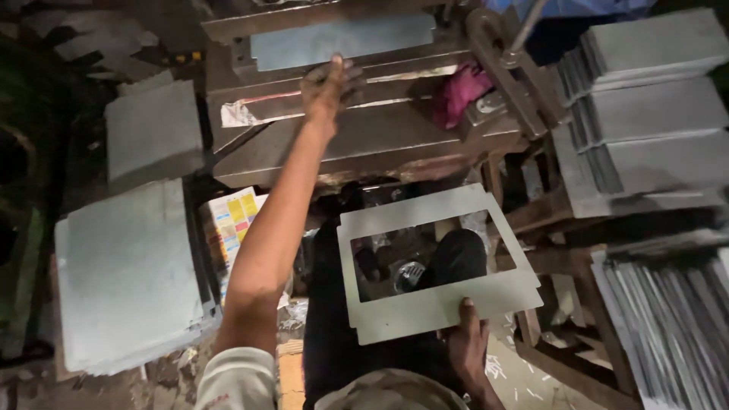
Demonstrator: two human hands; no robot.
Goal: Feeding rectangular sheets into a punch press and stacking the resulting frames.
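- Where the view begins at the left, a stack of flat grey metal sheets (129,281) lies low beside the person, with a smaller grey sheet pile (152,133) above it; a yellow-and-white printed paper (231,220) sits just beside the big stack
- left hand (328,83), arm stretched forward, rests palm down on the brown rusty metal press (364,144), fingers loosely spread and clamped on nothing; its fingertips reach the edge of a pale grey rectangular plate (342,39) lying in the press
- pink crumpled cloth (459,91) lies on the press, well right of that hand
- right hand (465,345) grips the lower edge of a grey rectangular metal frame with a cut-out window (437,307), held above the lap, thumb on top
- stepped stacks of grey metal sheets (653,114) rest on a wooden rack (547,212) at far right
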